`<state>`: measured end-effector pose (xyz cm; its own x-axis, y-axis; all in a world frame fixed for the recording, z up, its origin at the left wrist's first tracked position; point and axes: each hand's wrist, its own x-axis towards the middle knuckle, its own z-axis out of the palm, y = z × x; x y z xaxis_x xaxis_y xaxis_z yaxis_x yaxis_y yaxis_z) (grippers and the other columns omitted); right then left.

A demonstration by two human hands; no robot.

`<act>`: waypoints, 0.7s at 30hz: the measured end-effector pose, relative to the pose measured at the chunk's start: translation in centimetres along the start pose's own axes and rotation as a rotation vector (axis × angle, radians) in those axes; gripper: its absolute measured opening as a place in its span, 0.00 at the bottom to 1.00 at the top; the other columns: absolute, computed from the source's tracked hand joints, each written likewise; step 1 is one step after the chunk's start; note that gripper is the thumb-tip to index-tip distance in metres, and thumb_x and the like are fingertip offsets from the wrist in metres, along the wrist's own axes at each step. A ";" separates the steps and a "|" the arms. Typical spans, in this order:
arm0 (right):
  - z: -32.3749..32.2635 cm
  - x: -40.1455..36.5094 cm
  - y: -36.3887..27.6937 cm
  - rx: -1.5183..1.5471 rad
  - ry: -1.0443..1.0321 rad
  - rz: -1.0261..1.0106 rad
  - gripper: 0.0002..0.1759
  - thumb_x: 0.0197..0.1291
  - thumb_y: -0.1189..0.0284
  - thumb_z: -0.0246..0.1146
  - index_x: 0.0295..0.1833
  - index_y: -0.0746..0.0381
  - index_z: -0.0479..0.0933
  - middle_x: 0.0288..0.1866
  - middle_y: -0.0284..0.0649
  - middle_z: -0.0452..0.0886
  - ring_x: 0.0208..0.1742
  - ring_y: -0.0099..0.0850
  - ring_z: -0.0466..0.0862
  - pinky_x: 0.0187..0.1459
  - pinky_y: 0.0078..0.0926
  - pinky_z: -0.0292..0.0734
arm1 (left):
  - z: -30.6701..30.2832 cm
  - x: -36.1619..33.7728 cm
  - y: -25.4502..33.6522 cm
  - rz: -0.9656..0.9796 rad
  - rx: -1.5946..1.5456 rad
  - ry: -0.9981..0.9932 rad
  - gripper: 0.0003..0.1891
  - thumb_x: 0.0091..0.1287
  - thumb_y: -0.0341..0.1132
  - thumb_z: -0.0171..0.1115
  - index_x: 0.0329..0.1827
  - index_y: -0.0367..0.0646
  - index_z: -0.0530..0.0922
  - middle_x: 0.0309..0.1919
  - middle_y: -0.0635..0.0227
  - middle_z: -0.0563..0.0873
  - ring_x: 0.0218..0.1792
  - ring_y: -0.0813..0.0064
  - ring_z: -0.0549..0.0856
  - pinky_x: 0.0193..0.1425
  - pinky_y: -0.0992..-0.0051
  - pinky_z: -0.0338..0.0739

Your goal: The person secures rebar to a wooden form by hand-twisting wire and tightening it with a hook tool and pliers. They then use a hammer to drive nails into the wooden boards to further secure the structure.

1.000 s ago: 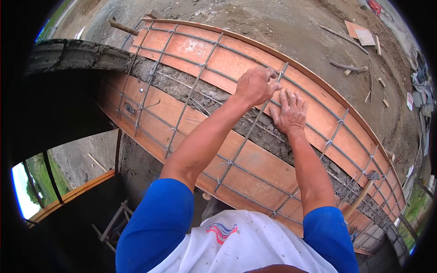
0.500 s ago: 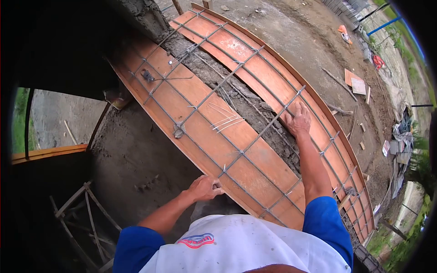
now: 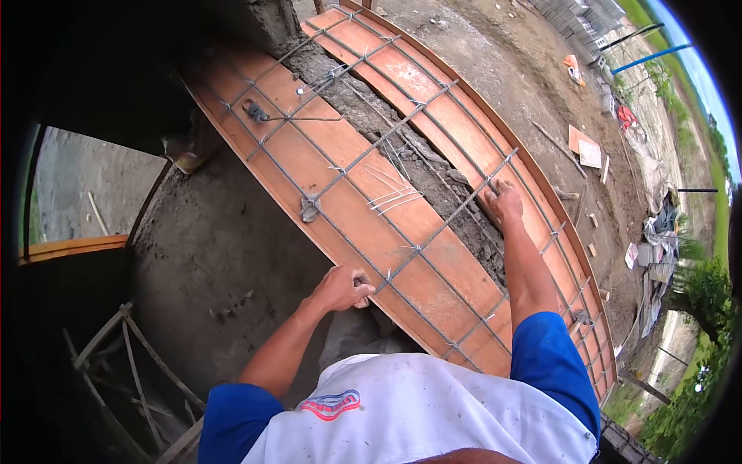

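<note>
Here, left hand clenches rebar near end w/ right hand atop it farther up, grip unclear.

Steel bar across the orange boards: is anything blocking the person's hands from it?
Nothing visible. The left hand is closed around the steel bar at its near end, by the edge of the boards, and the right hand rests its fingers on it farther along, beside the concrete strip.

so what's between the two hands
One rebar runs from the left hand to the right hand, over orange plywood, crossing tied long bars and a rough concrete strip; the head view shows it.
</note>
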<state>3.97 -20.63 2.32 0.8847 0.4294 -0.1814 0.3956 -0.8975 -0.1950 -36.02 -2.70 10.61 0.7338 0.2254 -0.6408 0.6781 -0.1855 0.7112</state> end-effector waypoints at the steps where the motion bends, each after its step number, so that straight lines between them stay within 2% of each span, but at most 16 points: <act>1: 0.2 -0.9 -0.1 -0.003 0.048 0.000 0.32 0.53 0.62 0.68 0.65 0.56 0.74 0.69 0.47 0.71 0.66 0.47 0.73 0.65 0.40 0.70 | -0.6 -0.2 0.1 0.012 -0.002 0.000 0.15 0.61 0.41 0.66 0.38 0.36 0.85 0.27 0.59 0.88 0.31 0.71 0.87 0.39 0.70 0.79; 4: 1.5 -4.3 -1.1 0.080 0.253 -0.063 0.32 0.51 0.68 0.69 0.65 0.59 0.73 0.66 0.54 0.71 0.66 0.50 0.72 0.65 0.42 0.69 | -0.7 0.1 -3.1 0.049 0.016 -0.003 0.15 0.62 0.43 0.66 0.37 0.36 0.86 0.24 0.61 0.86 0.29 0.74 0.84 0.37 0.71 0.78; 6: 2.1 -8.1 -1.4 0.151 0.373 -0.209 0.28 0.51 0.71 0.67 0.61 0.61 0.75 0.62 0.51 0.73 0.64 0.48 0.71 0.64 0.42 0.69 | -1.7 -0.8 -3.1 -0.010 -0.130 -0.136 0.15 0.62 0.43 0.66 0.37 0.37 0.85 0.24 0.67 0.84 0.26 0.78 0.81 0.33 0.74 0.76; 8: 2.1 -12.1 -2.3 0.253 0.270 -0.207 0.26 0.49 0.72 0.68 0.58 0.63 0.77 0.61 0.52 0.74 0.63 0.48 0.72 0.63 0.41 0.69 | -2.4 -1.4 -3.3 -0.057 -0.250 -0.282 0.14 0.61 0.43 0.67 0.37 0.38 0.84 0.24 0.69 0.83 0.25 0.79 0.80 0.32 0.76 0.75; 11: 2.5 -16.6 -3.0 0.298 0.241 -0.263 0.23 0.48 0.73 0.69 0.54 0.64 0.79 0.57 0.52 0.77 0.59 0.48 0.76 0.60 0.41 0.73 | -2.5 -1.6 -3.5 0.124 -0.377 -0.400 0.13 0.59 0.39 0.67 0.39 0.38 0.82 0.28 0.70 0.83 0.27 0.80 0.80 0.33 0.77 0.74; 14: 2.7 -20.4 -4.5 0.480 0.133 -0.191 0.23 0.48 0.73 0.69 0.54 0.64 0.80 0.52 0.51 0.80 0.52 0.44 0.82 0.53 0.38 0.77 | -2.3 -1.4 -3.1 0.200 -0.298 -0.412 0.14 0.59 0.37 0.66 0.43 0.37 0.80 0.30 0.69 0.84 0.29 0.80 0.81 0.34 0.77 0.75; 17: -0.2 -24.2 -8.0 0.675 -0.228 -0.102 0.25 0.48 0.71 0.71 0.55 0.64 0.80 0.48 0.51 0.81 0.48 0.39 0.84 0.48 0.33 0.80 | -1.5 -1.6 -1.5 0.123 -0.314 -0.347 0.16 0.59 0.36 0.65 0.47 0.35 0.79 0.31 0.68 0.83 0.30 0.79 0.81 0.35 0.77 0.77; 19: -2.6 -27.0 -10.7 0.742 -0.417 -0.219 0.31 0.46 0.69 0.74 0.60 0.62 0.78 0.54 0.50 0.79 0.49 0.36 0.84 0.47 0.30 0.80 | -0.2 -1.4 -1.4 0.063 -0.342 -0.298 0.18 0.61 0.35 0.65 0.51 0.34 0.77 0.33 0.66 0.84 0.32 0.79 0.82 0.37 0.77 0.79; 21: -3.5 -29.6 -12.5 0.796 -0.483 -0.431 0.36 0.45 0.70 0.75 0.64 0.60 0.75 0.60 0.49 0.76 0.51 0.39 0.83 0.50 0.30 0.80 | 1.2 -2.2 -0.2 0.085 -0.358 -0.224 0.17 0.62 0.34 0.64 0.52 0.34 0.77 0.35 0.65 0.84 0.32 0.78 0.82 0.38 0.77 0.79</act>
<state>-26.28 -22.46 13.54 0.4432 0.8519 -0.2790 0.2226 -0.4061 -0.8863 -37.73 -4.30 11.53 0.8043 0.0027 -0.5942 0.5864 0.1582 0.7944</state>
